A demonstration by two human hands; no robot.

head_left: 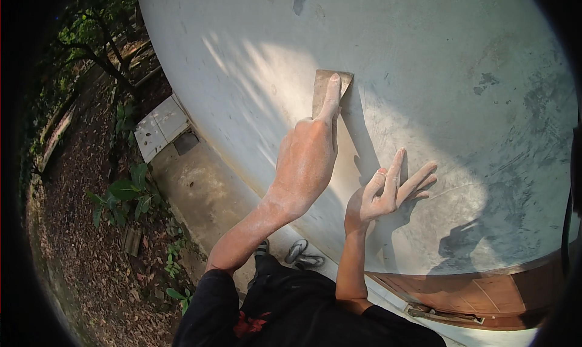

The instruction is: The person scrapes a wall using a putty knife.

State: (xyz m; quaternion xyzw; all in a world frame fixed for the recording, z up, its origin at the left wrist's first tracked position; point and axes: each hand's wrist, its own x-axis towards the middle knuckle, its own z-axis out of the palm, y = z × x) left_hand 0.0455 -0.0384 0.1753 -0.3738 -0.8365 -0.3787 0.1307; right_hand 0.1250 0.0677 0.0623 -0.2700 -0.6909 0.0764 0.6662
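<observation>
My left hand [306, 159], dusted with pale powder, is closed round a scraper [322, 87] whose flat blade lies against the grey plastered wall [424, 56]. The index finger stretches along the blade, and the handle is hidden in the palm. Lower and to the right, my right hand [385, 195] holds nothing, with its fingers spread close to the wall. A shadow falls beside it; whether its fingertips touch the surface I cannot tell. Sunlight makes a bright patch around both hands, and darker smudges mark the wall farther right.
Below the wall runs a concrete ledge [188, 183], with a white tiled block [160, 127] at its far end. A pair of sandals [304, 256] lies near my feet. Leaf-covered ground with green plants [133, 189] borders the left. Brown tiles [485, 295] show at lower right.
</observation>
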